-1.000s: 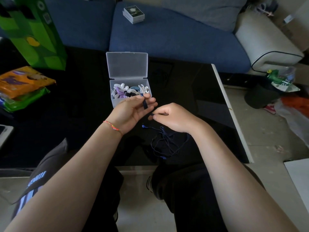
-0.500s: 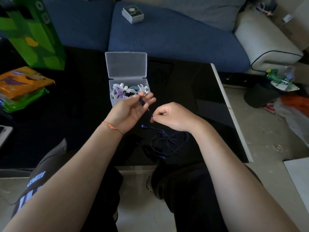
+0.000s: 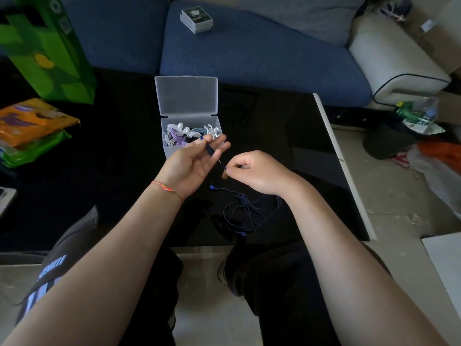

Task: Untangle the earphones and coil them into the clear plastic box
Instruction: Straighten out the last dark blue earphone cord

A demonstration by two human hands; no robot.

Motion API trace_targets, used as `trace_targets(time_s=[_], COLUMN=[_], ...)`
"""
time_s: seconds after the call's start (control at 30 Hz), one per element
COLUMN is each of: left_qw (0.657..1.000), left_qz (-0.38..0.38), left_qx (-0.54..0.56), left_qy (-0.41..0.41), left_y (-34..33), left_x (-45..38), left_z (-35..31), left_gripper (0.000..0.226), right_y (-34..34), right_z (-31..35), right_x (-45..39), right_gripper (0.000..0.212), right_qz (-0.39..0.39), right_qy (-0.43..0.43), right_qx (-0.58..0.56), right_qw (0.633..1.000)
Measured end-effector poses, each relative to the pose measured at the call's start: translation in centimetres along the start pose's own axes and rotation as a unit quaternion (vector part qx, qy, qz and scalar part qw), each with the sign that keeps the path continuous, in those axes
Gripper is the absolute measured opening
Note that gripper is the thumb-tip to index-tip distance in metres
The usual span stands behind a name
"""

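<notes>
1. A person seated at a black glass table works on a pair of dark blue earphones, most of the cord lying in a loose tangle on the table just below the right hand

2. The left hand is turned palm up, fingers loosely spread, with the plug end of the cord lying across them; whether the thumb pins it cannot be told

3. The right hand's thumb and forefinger pinch the thin cord just off the left fingertips, the other fingers curled in

4. The short stretch held between the hands runs on a slant, from the upper left at the left fingers down to the right-hand pinch; the tangle lies nearer the right hand, one blue earbud sitting between the two wrists

5. The clear plastic box stands open just beyond the left fingertips, lid tipped back, already holding white, purple and pale blue coils; the left hand is the nearer to it

6. Likely next, the slack must be drawn out of the tangle toward the left hand for winding

7. Pale lettering on a dark garment at lower left is too skewed to read; no brand is legible on the green bag or the orange packet
</notes>
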State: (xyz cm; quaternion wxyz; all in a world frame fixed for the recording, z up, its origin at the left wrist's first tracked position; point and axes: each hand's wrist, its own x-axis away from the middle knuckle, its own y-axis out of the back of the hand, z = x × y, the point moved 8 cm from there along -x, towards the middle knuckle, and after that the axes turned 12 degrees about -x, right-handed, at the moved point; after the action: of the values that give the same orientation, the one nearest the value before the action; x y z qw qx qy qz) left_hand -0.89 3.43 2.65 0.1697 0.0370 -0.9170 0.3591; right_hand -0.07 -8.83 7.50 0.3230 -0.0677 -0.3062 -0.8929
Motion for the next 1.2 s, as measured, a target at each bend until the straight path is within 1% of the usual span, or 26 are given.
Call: trace_targets(time_s=[0.17, 0.23, 0.27, 0.33, 0.43, 0.47, 0.53, 0.6, 0.67, 0.73, 0.8, 0.9, 1.0, 1.1, 1.13, 1.2], left_qw=[0.999, 0.999, 1.000, 0.996, 0.972, 0.965, 0.961, 0.952, 0.933, 0.918, 0.918, 0.932, 0.949, 0.961, 0.967, 0.978], left_qz=[-0.005, -0.005, -0.002, 0.014, 0.050, 0.061, 0.079, 0.088, 0.091, 0.107, 0.131, 0.174, 0.201, 0.206, 0.197, 0.172], left_qx=[0.020, 0.012, -0.008, -0.086, -0.226, -0.252, -0.264, -0.291, -0.346, -0.378, -0.366, -0.300, -0.226, -0.171, -0.148, -0.097], left_qy=[0.029, 0.032, 0.030, 0.030, 0.039, 0.036, 0.030, 0.029, 0.041, 0.061, 0.082, 0.108, 0.087, 0.062, 0.062, 0.062], left_y=[0.4, 0.5, 0.4, 0.2, -0.4, -0.6, -1.0, -1.2, -1.3, -1.5, -1.8, -2.6, -3.2, -3.6, -3.5, -3.3], left_x=[0.2, 0.2, 0.1, -0.1, 0.1, 0.1, 0.3, 0.6, 0.9, 1.1, 1.4, 1.7, 1.9, 2.2, 2.2, 2.0], left_z=[-0.1, -0.1, 0.0, 0.4, 1.2, 1.4, 1.5, 1.4, 1.7, 2.1, 2.4, 2.4, 2.0, 1.4, 1.2, 0.7], left_gripper=[0.021, 0.021, 0.022, 0.023, 0.022, 0.022, 0.022, 0.023, 0.022, 0.022, 0.024, 0.031, 0.033, 0.033, 0.033, 0.033], right_y=[0.4, 0.8, 0.8, 0.7, 0.4, 0.2, 0.0, -0.1, 0.7, 2.1, 3.3, 4.0, 4.1, 3.5, 3.0, 1.8], right_z=[-0.8, -0.9, -0.9, -0.6, -0.5, -0.7, -0.9, -0.7, -0.4, -0.2, -0.3, -0.6, -0.3, -0.4, -0.4, -0.5], right_x=[-0.1, -0.1, -0.1, -0.1, -0.1, -0.1, -0.1, 0.0, 0.1, 0.1, 0.2, 0.2, 0.3, 0.1, -0.1, -0.3], right_gripper=[0.020, 0.021, 0.022, 0.021, 0.020, 0.021, 0.021, 0.019, 0.016, 0.011, 0.006, 0.006, 0.010, 0.019, 0.021, 0.025], right_qz=[-0.001, -0.009, -0.010, -0.012, -0.002, 0.009, 0.030, 0.032, -0.007, -0.069, -0.116, -0.151, -0.169, -0.149, -0.131, -0.083], right_qy=[-0.021, -0.023, -0.020, -0.011, -0.010, -0.016, -0.026, -0.020, -0.003, 0.020, 0.033, 0.037, 0.049, 0.039, 0.032, 0.014], right_qx=[0.031, 0.030, 0.027, 0.022, 0.006, 0.001, -0.002, 0.003, -0.003, -0.009, -0.024, -0.063, -0.105, -0.150, -0.146, -0.099], right_qw=[0.999, 0.999, 0.999, 1.000, 1.000, 1.000, 0.999, 0.999, 1.000, 0.997, 0.992, 0.986, 0.979, 0.977, 0.980, 0.991])
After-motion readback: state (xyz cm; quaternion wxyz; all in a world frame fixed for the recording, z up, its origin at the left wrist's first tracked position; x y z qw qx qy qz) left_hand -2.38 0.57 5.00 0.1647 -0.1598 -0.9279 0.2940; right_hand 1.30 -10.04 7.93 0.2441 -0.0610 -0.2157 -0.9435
